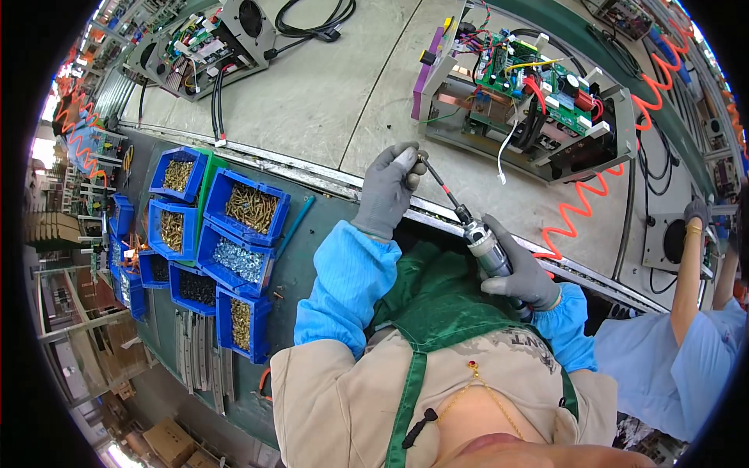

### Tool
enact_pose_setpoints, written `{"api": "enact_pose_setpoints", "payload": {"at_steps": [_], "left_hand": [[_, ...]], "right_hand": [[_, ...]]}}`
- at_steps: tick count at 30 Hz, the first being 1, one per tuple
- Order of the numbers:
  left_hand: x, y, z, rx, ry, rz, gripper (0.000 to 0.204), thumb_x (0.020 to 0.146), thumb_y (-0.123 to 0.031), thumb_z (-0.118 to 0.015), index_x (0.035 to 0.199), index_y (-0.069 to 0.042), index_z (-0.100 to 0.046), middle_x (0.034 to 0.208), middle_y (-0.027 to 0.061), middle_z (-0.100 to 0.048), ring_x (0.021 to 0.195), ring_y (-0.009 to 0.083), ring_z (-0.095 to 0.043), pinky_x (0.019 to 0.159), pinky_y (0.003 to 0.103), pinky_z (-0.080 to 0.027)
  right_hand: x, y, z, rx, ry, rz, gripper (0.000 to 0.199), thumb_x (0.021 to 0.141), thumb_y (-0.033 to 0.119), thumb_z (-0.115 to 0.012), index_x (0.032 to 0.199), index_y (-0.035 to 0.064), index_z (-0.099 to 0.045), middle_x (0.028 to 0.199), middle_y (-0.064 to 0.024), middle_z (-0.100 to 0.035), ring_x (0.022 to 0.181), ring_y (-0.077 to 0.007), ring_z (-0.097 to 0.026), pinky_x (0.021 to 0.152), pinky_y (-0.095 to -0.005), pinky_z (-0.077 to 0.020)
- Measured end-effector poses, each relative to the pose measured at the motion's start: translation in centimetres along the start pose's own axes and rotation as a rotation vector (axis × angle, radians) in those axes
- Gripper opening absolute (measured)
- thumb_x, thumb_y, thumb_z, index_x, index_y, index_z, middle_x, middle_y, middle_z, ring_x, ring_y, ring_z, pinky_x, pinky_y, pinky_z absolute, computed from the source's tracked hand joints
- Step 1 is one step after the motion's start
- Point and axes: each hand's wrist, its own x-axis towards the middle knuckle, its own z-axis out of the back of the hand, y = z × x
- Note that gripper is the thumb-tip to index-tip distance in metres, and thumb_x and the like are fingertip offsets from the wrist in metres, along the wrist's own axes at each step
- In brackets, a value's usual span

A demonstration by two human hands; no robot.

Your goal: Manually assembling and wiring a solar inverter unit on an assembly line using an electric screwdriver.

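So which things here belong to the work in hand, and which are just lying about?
Seemingly in use:
powered driver, in the right hand
its bit, tip at the left hand
open chassis ahead of the hands
blue bins of small fasteners, probably

Apparently just lying about:
second chassis, far left
metal strips beside the bins

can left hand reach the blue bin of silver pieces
Likely yes: the blue bin is open-topped and nothing visible blocks the left hand, though it is now at the driver bit.
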Motion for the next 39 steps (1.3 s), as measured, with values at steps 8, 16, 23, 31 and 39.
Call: {"api": "enact_pose_setpoints", "payload": {"at_steps": [8, 16, 23, 31, 39], "left_hand": [[0.2, -1.6, -0.2, 0.532, 0.142, -0.066, 0.035, 0.093, -0.012, -0.056, 0.126, 0.000, -0.054, 0.100, 0.0066, -0.066, 0.083, 0.0110, -0.061, 0.074, 0.024, -0.049], [5.8, -3.0, 2.8, 1.418, -0.305, -0.470, 0.026, 0.088, -0.016, -0.060, 0.111, -0.009, -0.067, 0.109, 0.0126, -0.064, 0.097, 0.0235, -0.061, 0.082, 0.032, -0.051], [9.1, -1.6, 3.7, 2.062, -0.343, -0.424, 0.015, 0.085, -0.021, -0.060, 0.095, -0.013, -0.068, 0.103, 0.0113, -0.061, 0.101, 0.0306, -0.059, 0.085, 0.042, -0.050], [-10.2, -3.9, 7.2, 2.020, -0.666, -0.393, 0.013, 0.085, -0.024, -0.062, 0.091, -0.012, -0.064, 0.096, 0.0079, -0.056, 0.098, 0.0277, -0.057, 0.081, 0.041, -0.051], [-26.6, -11.8, 13.2, 1.607, -1.372, -0.800, 0.015, 0.082, -0.012, -0.064, 0.096, -0.006, -0.068, 0.089, 0.0144, -0.066, 0.086, 0.0312, -0.064, 0.078, 0.039, -0.051]], "right_hand": [[0.1, -0.2, 0.0, 0.047, 0.032, -0.035, 0.113, 0.059, 0.008, -0.073, 0.154, 0.0134, -0.013, 0.095, -0.0092, -0.055, 0.074, -0.0157, -0.057, 0.066, -0.0304, -0.0494], [0.0, 1.1, -0.8, 0.317, 0.023, -0.120, 0.109, 0.061, 0.005, -0.068, 0.154, 0.0182, -0.013, 0.082, -0.0127, -0.057, 0.059, -0.0183, -0.059, 0.055, -0.0304, -0.0502], [-0.2, 0.2, -2.1, 0.409, -0.103, -0.059, 0.112, 0.056, 0.003, -0.066, 0.154, 0.0177, -0.014, 0.091, -0.0133, -0.055, 0.067, -0.0203, -0.058, 0.052, -0.0306, -0.0527], [-0.7, 0.2, -2.5, 0.232, -0.107, -0.045, 0.113, 0.056, 0.020, -0.071, 0.154, 0.0168, -0.015, 0.083, -0.0109, -0.056, 0.057, -0.0173, -0.057, 0.050, -0.0273, -0.0509], [-0.2, 0.6, -4.1, 0.151, -0.088, -0.006, 0.113, 0.057, 0.031, -0.076, 0.153, 0.0157, -0.018, 0.083, -0.0087, -0.055, 0.057, -0.0146, -0.058, 0.050, -0.0251, -0.0516]]}}
